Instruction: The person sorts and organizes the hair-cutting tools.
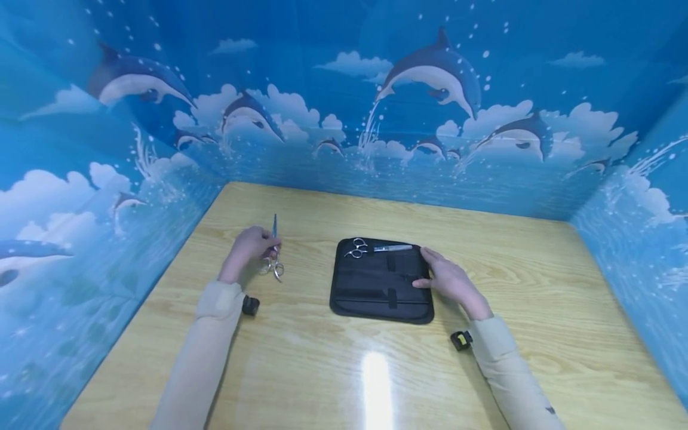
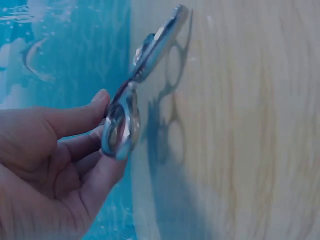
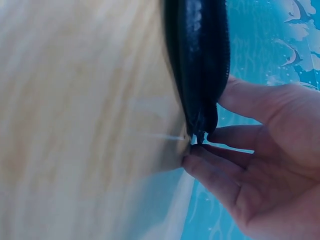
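Observation:
Silver scissors (image 1: 276, 254) hang from my left hand (image 1: 252, 243), whose thumb and fingers pinch them near the finger loops. Their blades point toward the far side of the table. In the left wrist view the scissors (image 2: 142, 65) tilt above the wood, their shadow beside them. Farther right lies a flat black scissor case (image 1: 360, 292), opened out. A second pair of scissors (image 1: 395, 248) is tucked along its far edge. My right hand (image 1: 450, 279) grips the case's right edge, thumb on top. In the right wrist view its fingertips (image 3: 197, 160) meet the case's edge (image 3: 197, 65) by the table.
The wooden table (image 1: 301, 370) runs up to blue dolphin-print sheets (image 1: 344, 131) at the back and both sides. Small black devices are at the left wrist (image 1: 250, 305) and right wrist (image 1: 461, 340). A bright reflection lies on the near tabletop.

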### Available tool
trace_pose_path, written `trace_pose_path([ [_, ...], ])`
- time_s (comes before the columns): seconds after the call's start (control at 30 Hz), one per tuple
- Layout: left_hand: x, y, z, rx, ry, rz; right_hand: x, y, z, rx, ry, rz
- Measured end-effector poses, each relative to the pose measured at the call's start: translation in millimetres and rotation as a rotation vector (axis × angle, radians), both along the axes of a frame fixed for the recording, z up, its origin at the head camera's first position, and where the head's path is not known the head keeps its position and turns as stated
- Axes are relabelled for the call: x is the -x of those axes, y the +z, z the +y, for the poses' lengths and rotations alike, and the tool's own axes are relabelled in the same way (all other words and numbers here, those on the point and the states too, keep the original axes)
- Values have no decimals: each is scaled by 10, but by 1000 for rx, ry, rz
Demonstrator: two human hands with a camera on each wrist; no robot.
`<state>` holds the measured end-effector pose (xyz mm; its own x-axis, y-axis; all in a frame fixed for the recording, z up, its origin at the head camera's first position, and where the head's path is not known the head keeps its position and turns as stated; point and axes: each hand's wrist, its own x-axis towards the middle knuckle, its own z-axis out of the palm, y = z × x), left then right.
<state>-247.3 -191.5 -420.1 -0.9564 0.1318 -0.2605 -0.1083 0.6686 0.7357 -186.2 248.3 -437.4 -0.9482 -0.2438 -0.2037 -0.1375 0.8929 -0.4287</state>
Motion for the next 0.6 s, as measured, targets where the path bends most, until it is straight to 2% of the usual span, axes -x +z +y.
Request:
trace_pose_path([
  [0.1, -17, 34, 46, -19, 2, 67, -8, -7, 5, 20, -7, 4],
  [0.17, -29, 70, 103, -65, 4, 107, -21, -4, 1, 42, -16, 3],
  [0.23, -44, 122, 181, -168, 3, 127, -44, 8, -19, 81, -32, 11],
  [0.33, -96, 237, 349, -377, 24, 116, -91, 39, -110, 192, -80, 84],
  [0.4, -143, 323, 479, -490, 25, 105, -131, 70, -224, 345, -122, 141],
  [0.47, -193, 402, 624, -564, 30, 102, -170, 103, -378, 545, -150, 186],
  [0.6, -289, 528, 916, -677, 29, 97, -268, 171, -737, 985, -154, 125],
])
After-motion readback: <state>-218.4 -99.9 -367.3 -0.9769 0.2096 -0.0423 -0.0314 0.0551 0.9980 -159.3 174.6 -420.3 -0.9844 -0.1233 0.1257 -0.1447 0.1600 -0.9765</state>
